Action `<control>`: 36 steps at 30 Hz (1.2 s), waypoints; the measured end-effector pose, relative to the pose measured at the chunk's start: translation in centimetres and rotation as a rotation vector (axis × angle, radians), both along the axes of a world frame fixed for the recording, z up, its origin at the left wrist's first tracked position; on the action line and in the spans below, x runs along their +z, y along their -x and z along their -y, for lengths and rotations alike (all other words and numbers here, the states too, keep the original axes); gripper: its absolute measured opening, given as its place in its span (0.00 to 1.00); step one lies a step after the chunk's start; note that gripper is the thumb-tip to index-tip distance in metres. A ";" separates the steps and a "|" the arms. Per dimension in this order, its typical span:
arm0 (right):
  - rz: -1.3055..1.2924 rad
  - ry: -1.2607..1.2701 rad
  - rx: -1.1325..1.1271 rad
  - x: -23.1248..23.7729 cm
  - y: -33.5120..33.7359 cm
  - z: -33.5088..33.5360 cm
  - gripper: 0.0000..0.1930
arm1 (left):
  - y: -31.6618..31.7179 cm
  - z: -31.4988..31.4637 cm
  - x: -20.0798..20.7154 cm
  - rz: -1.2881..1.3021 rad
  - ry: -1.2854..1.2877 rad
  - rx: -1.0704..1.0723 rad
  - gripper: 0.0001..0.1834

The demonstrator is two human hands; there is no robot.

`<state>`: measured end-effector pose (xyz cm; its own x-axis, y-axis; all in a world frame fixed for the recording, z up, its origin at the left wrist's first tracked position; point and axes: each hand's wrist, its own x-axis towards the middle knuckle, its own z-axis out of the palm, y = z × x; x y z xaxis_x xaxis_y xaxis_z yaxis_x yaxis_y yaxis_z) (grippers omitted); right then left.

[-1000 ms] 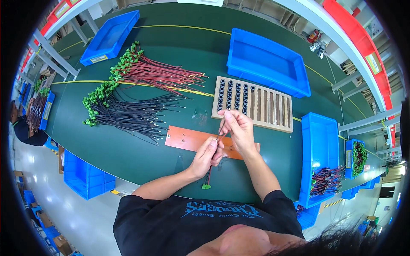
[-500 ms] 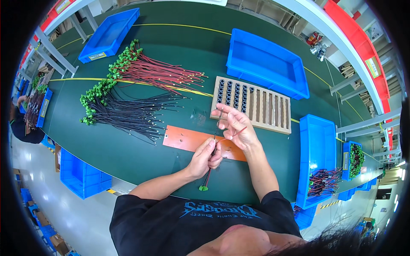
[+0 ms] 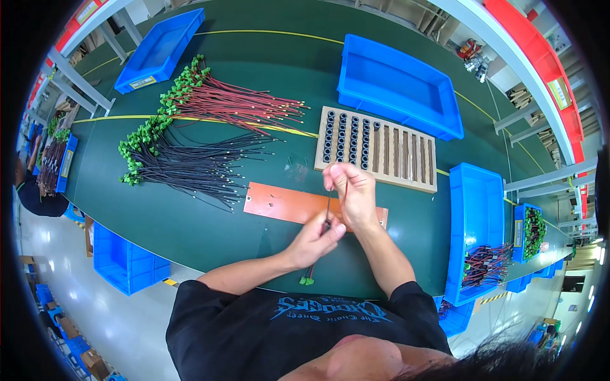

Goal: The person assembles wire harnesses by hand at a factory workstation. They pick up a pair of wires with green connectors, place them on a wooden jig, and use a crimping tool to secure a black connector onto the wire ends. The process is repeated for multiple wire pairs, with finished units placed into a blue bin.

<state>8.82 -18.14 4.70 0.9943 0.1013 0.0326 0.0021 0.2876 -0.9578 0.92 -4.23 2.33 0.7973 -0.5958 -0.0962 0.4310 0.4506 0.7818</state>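
Observation:
My left hand (image 3: 316, 236) pinches a pair of thin wires, one red and one black (image 3: 328, 206), near their lower part; a small green connector (image 3: 307, 279) hangs below it over the table's front edge. My right hand (image 3: 349, 187) grips the upper ends of the same wires, just in front of a wooden slotted rack (image 3: 400, 149) holding several black tubes in its left slots. Both hands hover over an orange flat board (image 3: 286, 203) lying on the green table (image 3: 190, 228).
Bundles of red wires (image 3: 235, 105) and black wires (image 3: 190, 166) with green connectors lie at the left. Blue bins stand at the back (image 3: 397, 86), back left (image 3: 159, 47) and right (image 3: 478, 209), the right one holding finished wires (image 3: 486, 263).
My right hand has lifted the wire ends up toward the rack, pulling the wires taut; my left hand stayed low on them.

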 end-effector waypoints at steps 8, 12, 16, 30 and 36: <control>-0.143 -0.077 0.227 1.7 -1.2 1.5 0.18 | -0.6 -0.2 -1.1 -0.046 0.004 0.115 0.10; 0.002 0.204 0.227 1.2 -1.1 1.7 0.17 | -0.9 -0.4 -1.2 -0.049 -0.030 0.144 0.10; -0.023 0.215 0.226 1.1 -1.2 1.8 0.17 | -1.0 -0.3 -1.4 -0.024 -0.013 0.145 0.10; -0.371 -0.392 0.276 1.9 -0.1 0.2 0.17 | -0.7 0.0 -1.9 0.242 -0.167 0.098 0.10; -0.317 -0.556 0.278 1.4 0.3 0.1 0.18 | -1.2 -0.3 -0.8 0.042 -0.093 0.083 0.11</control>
<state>8.52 -18.19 6.07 0.9042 0.4056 -0.1338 -0.3976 0.6848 -0.6107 2.15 -3.94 1.52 0.8483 -0.5172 -0.1132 0.3608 0.4082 0.8386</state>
